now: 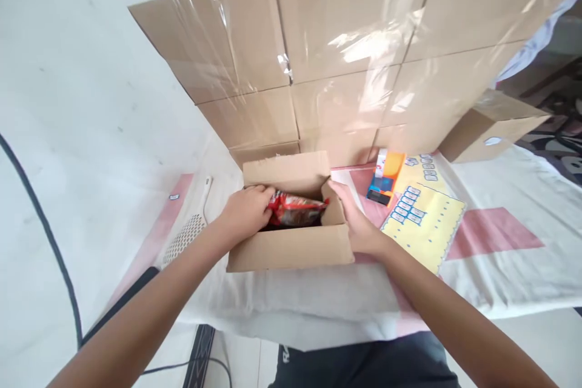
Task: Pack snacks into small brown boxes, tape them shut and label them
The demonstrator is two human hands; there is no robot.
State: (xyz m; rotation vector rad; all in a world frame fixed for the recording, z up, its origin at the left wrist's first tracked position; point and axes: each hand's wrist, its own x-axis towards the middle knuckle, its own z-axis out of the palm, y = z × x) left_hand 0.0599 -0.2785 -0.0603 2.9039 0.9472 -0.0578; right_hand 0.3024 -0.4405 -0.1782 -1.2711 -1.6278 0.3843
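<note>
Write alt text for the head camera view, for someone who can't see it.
Two bare hands work at a small open cardboard box on a cloth-covered table: the left hand presses a red packet inside, the right hand holds a side flap. Taped cartons are stacked behind; a yellow sheet lies to the right.
</note>
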